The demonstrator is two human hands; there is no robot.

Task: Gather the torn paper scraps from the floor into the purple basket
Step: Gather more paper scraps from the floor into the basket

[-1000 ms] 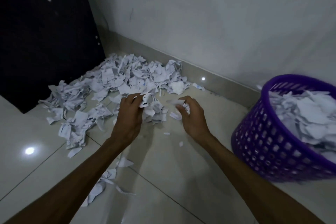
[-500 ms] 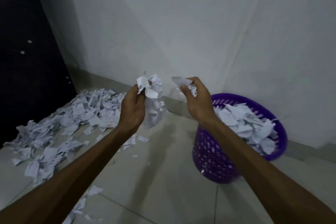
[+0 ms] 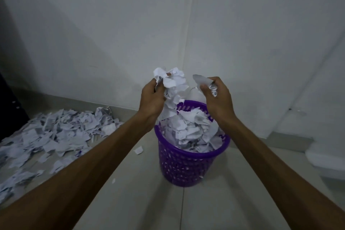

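Dim room corner, white walls (image 3: 112, 33), pale tiled floor (image 3: 140, 201). We're holding both hands over the purple basket (image 3: 186, 166), which is standing on the floor near the corner and already heaped with torn paper (image 3: 190, 130) to the rim. Our left hand (image 3: 152, 99) is gripping a big crumpled wad of scraps (image 3: 172, 84), fingers curled round it, loose ends dangling toward the basket. Our right hand (image 3: 217, 99) is pinching a smaller clump (image 3: 204, 82) between thumb and curled fingers. Main scrap pile (image 3: 56, 136) is lying on the floor to the left, well apart from the basket. Two stray bits (image 3: 139, 149) are sitting between pile and basket.
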